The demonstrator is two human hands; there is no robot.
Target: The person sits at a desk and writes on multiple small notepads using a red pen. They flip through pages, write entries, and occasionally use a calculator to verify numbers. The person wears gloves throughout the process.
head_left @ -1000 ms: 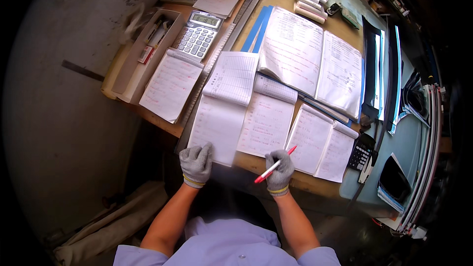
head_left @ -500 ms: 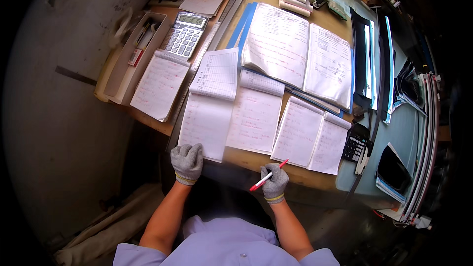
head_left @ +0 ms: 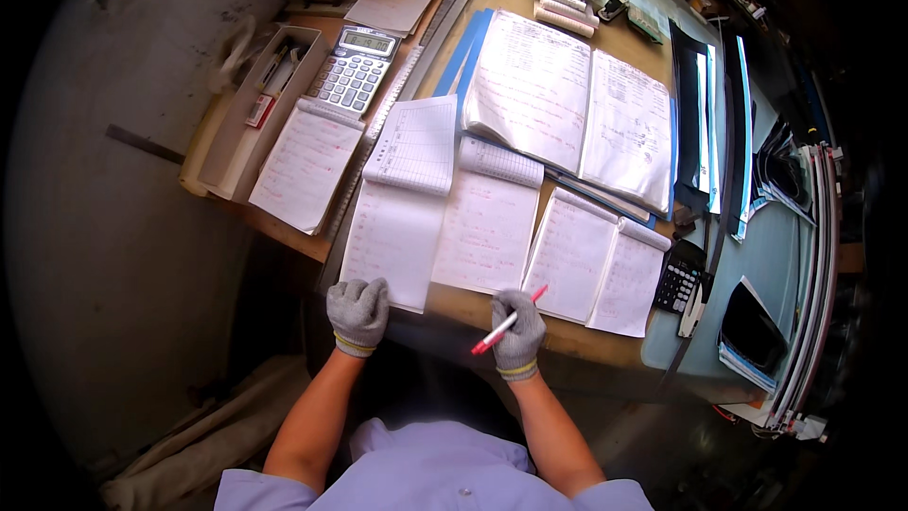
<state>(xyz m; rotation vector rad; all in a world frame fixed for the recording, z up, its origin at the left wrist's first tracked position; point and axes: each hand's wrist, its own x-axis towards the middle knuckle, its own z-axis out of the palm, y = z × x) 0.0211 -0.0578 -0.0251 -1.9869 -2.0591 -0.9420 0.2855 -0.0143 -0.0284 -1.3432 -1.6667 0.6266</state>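
My right hand [head_left: 518, 334], in a grey knit glove with a yellow-striped cuff, is closed round a red and white pen [head_left: 498, 329]. It is at the desk's near edge, next to the lower left corner of an open notepad [head_left: 567, 255]. My left hand [head_left: 357, 314], gloved alike, has its fingers curled at the bottom left corner of another notepad [head_left: 392, 241], whose ruled top sheet is flipped up. Anything under those fingers is hidden. Between the hands lies a third notepad [head_left: 484, 237] with faint red writing.
Beyond the pads lies a thick open ledger [head_left: 530, 85] on blue folders. To the left are a grey calculator [head_left: 352, 71], a written pad [head_left: 307, 166] and a pen box [head_left: 260, 114]. A black calculator [head_left: 679, 276] and dark strips [head_left: 695, 114] are on the right.
My right hand has moved slightly left and away from me, onto the desk's edge, carrying the pen. My left hand has stayed at the notepad's corner.
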